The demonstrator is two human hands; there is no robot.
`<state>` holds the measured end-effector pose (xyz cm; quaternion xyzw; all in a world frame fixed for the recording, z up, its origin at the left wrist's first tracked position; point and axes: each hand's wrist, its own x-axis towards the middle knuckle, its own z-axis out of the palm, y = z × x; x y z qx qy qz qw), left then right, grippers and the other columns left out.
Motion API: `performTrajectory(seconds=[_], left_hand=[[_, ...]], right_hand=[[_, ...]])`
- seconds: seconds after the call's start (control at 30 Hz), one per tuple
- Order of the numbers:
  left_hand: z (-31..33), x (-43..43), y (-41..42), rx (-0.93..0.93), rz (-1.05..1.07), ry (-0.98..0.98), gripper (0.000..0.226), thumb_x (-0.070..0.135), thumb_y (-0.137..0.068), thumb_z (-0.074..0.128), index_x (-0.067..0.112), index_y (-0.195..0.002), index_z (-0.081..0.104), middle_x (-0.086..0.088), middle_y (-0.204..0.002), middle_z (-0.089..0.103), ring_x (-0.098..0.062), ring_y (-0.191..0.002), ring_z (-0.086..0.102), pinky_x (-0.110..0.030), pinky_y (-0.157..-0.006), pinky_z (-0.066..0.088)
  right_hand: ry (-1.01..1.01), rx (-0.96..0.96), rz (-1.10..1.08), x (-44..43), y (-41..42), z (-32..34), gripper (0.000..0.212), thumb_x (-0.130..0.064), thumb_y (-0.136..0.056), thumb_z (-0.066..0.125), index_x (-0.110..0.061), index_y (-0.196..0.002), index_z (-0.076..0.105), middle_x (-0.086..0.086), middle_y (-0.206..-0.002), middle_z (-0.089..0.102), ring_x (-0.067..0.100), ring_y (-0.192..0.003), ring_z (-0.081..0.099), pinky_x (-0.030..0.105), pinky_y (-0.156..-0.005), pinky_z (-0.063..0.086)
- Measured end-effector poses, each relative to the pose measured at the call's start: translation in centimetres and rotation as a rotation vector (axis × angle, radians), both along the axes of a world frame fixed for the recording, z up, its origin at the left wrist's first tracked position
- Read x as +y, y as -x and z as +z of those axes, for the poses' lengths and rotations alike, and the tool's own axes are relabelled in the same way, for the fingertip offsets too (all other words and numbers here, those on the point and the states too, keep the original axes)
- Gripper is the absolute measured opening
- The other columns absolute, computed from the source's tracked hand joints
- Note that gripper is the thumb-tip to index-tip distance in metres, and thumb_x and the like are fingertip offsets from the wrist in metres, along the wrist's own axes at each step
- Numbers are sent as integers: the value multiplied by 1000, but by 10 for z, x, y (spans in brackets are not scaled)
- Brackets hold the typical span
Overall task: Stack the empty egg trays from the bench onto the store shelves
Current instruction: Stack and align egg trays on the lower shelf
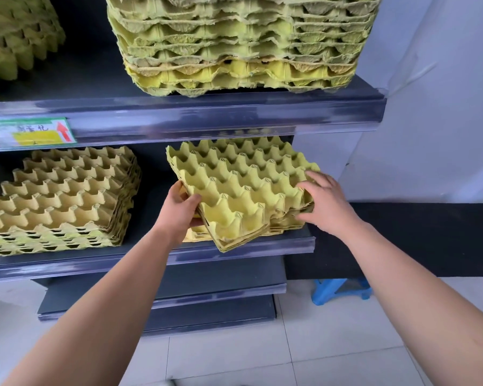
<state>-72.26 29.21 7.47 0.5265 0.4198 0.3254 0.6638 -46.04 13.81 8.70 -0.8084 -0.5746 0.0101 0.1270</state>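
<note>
Yellow pulp egg trays (243, 190), a thin nested stack, lie skewed at the middle shelf's (290, 245) right end. Near corner overhangs the lip; open gap to the left stack (62, 199). Grip: left hand (179, 210) clasps the left edge, right hand (328, 201) presses spread fingers on the right.

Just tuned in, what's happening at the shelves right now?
A person is setting a short stack of egg trays on the middle shelf. The left hand grips its near-left edge; the right hand rests with spread fingers on its right side. The stack lies skewed, one corner overhanging the shelf front. A second stack sits left of it.
</note>
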Motion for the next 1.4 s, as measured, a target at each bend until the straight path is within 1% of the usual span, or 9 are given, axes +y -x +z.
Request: performTrajectory(seconds=[0.07, 0.2, 0.33, 0.47, 0.8, 0.97, 1.13, 1.3, 1.4], left_hand=[[-2, 6, 1, 23, -11, -3, 32, 8, -93, 55, 17, -124, 54, -7, -109, 71, -24, -88, 72, -41, -68, 59], [-3, 14, -1, -1, 5, 37, 26, 20, -98, 52, 13, -122, 59, -7, -106, 72, -22, -89, 71, -44, -81, 57], [2, 21, -6, -3, 13, 55, 54, 40, -81, 70, 14, -127, 57, -3, -111, 71, -23, -103, 67, -44, -97, 50], [-6, 26, -4, 17, -30, 49, 37, 14, -86, 67, 17, -122, 60, -2, -109, 72, -22, -101, 69, -37, -87, 54], [-31, 40, -1, 171, -105, -20, 59, -2, -83, 58, 19, -136, 48, 0, -112, 71, -20, -100, 69, -37, -88, 55], [-45, 42, -1, 435, -145, -94, 63, 20, -76, 54, 34, -137, 43, 5, -102, 71, -35, -98, 66, -53, -83, 53], [-50, 40, -10, 572, -142, -144, 66, 18, -95, 44, 34, -152, 15, 1, -119, 57, -22, -86, 61, -30, -63, 47], [-56, 31, -6, 616, -91, -153, 52, 42, -98, 43, 27, -146, 30, 4, -127, 57, -19, -89, 58, -30, -74, 43], [-59, 28, -9, 703, -76, -105, 61, 49, -99, 37, 22, -152, 22, -5, -136, 52, -18, -83, 56, -29, -69, 40]], right_hand=[[-49, 7, 5, 2, 1, 0, 67, -35, -68, 81, -15, -126, 55, 3, -140, 43, 25, -129, 35, 37, -109, 27], [-106, -79, 22, 8, 5, -3, 59, -37, -72, 77, -14, -120, 54, 4, -124, 56, 23, -126, 37, 37, -102, 33], [-101, -111, -13, 20, 12, -6, 61, -44, -73, 73, -13, -122, 52, 4, -123, 59, 24, -125, 38, 40, -100, 34], [-89, -127, -45, 26, 23, -22, 61, -45, -72, 74, -12, -119, 53, 4, -118, 61, 24, -121, 41, 39, -94, 36], [-37, -176, -109, 41, 41, -55, 56, -44, -67, 79, -12, -107, 57, 4, -101, 65, 27, -109, 47, 41, -83, 41], [23, -77, -52, 46, 37, -64, 56, -40, -75, 74, -12, -117, 50, 5, -112, 60, 27, -114, 46, 43, -89, 42], [3, 63, -5, 49, 28, -68, 56, -37, -74, 77, -11, -116, 50, 7, -113, 60, 25, -111, 48, 37, -92, 43], [-210, -17, -143, 29, 12, -65, 76, -53, -60, 80, -14, -119, 55, 11, -125, 45, 30, -121, 39, 43, -106, 33], [-123, 318, -275, 19, 6, -63, 96, -53, -64, 78, -19, -140, 31, 14, -136, 36, 31, -127, 35, 41, -105, 31]])
